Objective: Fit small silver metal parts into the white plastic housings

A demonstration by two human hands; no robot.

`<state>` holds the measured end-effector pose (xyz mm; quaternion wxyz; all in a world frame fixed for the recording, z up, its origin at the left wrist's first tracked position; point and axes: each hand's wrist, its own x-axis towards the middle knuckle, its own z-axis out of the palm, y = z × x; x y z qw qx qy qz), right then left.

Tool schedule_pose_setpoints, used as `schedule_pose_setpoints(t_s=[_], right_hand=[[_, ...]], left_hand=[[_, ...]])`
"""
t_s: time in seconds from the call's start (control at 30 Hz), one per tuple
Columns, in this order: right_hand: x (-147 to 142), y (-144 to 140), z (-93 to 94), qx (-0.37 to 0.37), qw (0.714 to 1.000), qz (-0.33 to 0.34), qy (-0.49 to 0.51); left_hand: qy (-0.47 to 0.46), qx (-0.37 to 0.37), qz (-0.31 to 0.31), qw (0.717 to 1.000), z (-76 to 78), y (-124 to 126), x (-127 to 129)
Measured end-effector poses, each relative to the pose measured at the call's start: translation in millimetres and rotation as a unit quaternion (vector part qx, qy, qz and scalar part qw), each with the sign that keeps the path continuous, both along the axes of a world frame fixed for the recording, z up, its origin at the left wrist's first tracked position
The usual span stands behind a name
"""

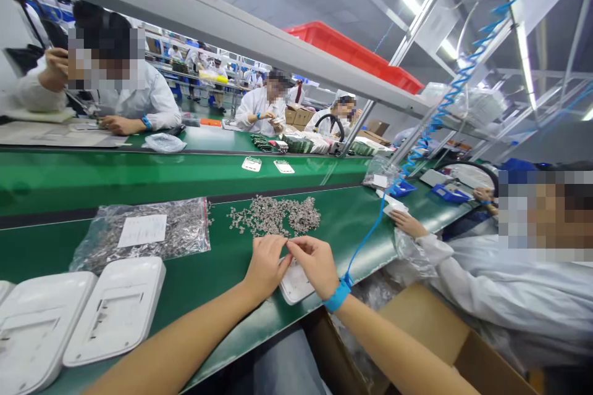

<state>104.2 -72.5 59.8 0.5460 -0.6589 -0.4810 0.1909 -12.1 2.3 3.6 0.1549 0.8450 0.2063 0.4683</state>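
Observation:
My left hand (267, 265) and my right hand (315, 262) meet over a white plastic housing (294, 286) near the front edge of the green bench. The fingertips of both hands are pinched together; whatever is between them is too small to make out. A blue wrist strap (339, 294) with a coiled cord circles my right wrist. Just beyond my fingers lies a loose pile of small metal parts (264, 215). To the left is a clear zip bag (180, 228) full of similar parts, with a white label on it.
White housings (115, 311) lie at the front left. Behind the bench runs a green conveyor (199, 170) carrying two small white pieces. A co-worker (500, 284) sits close on my right, above an open cardboard box (417, 321). Overhead, a shelf holds a red tray (352, 52).

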Motion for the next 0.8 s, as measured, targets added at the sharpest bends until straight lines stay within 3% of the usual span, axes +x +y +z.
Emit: schedule_pose_setpoints(t_s=[0.23, 0.33, 0.43, 0.67, 0.8], right_hand=[[-10.4, -5.8, 5.3, -0.021, 0.996, 0.008, -0.081], [0.2, -7.2, 2.9, -0.001, 0.997, 0.015, -0.082], [16.4, -8.8, -1.2, 0.005, 0.994, 0.063, -0.089], [40.1, -17.2, 1.6, -0.033, 0.979, 0.128, -0.156], [51.5, -21.9, 12.5, -0.077, 0.968, 0.140, -0.195]], left_hand=[[-0.012, -0.009, 0.017, 1.000, -4.0, 8.2, 2.3], [-0.028, -0.037, -0.008, 0.999, -0.9, 8.0, 1.6], [-0.027, -0.045, -0.044, 0.998, 3.0, 6.3, -0.1], [0.045, 0.032, -0.073, 0.996, 4.1, 5.4, -1.8], [0.110, 0.032, -0.049, 0.992, 5.2, -0.2, -0.3]])
